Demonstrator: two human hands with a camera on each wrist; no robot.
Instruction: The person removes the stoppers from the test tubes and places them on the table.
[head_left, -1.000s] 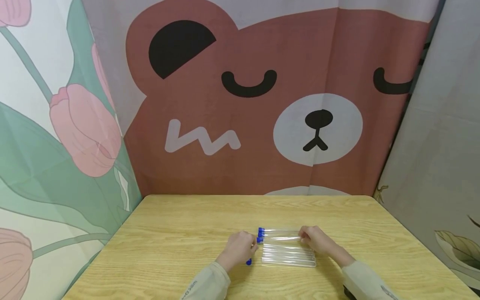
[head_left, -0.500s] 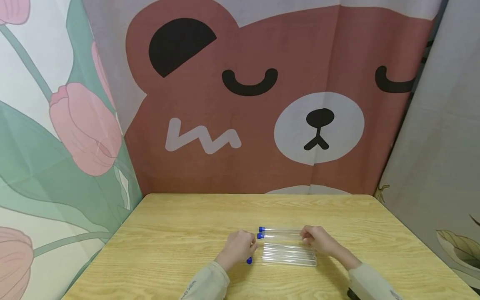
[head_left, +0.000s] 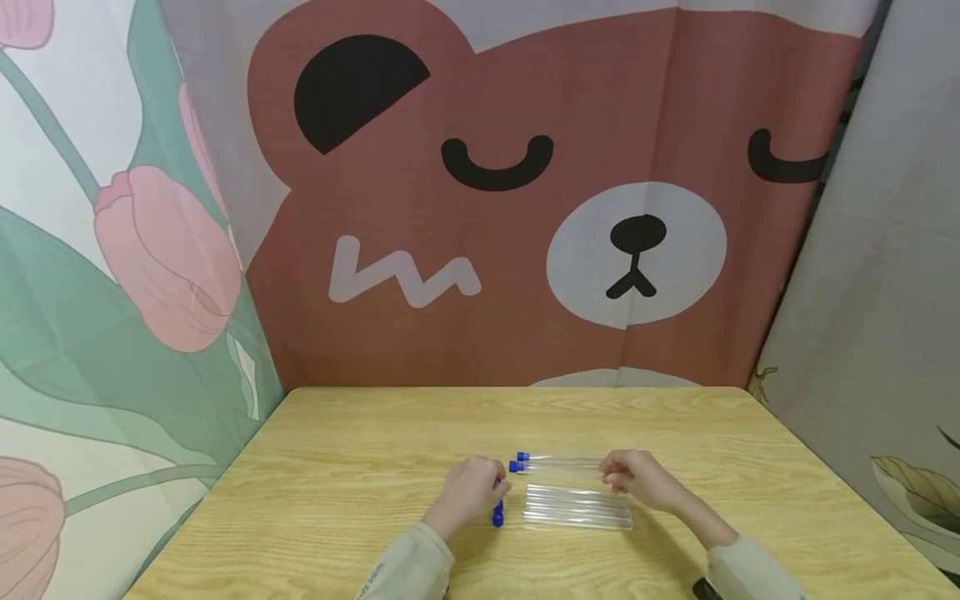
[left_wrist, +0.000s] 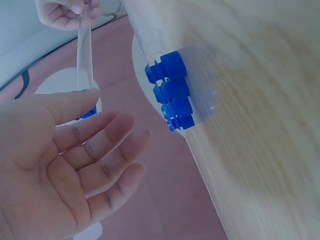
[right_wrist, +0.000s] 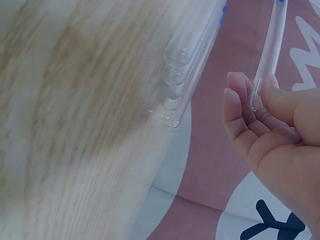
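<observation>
A curtained booth: bear-print cloth (head_left: pixel 517 242) and tulip-print cloth (head_left: pixel 127 275) border a table (head_left: pixel 360 450).

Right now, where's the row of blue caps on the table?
In the head view, the row of blue caps is beside the left hand, to its right, just left of the clear tubes lying on the table.

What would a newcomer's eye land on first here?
First, the huge closed-eyed bear print behind the table. Then the bright blue caps lined up by the left hand, left of the row of clear tubes. Last, the blue-capped tube that the right hand pinches near one end.
</observation>
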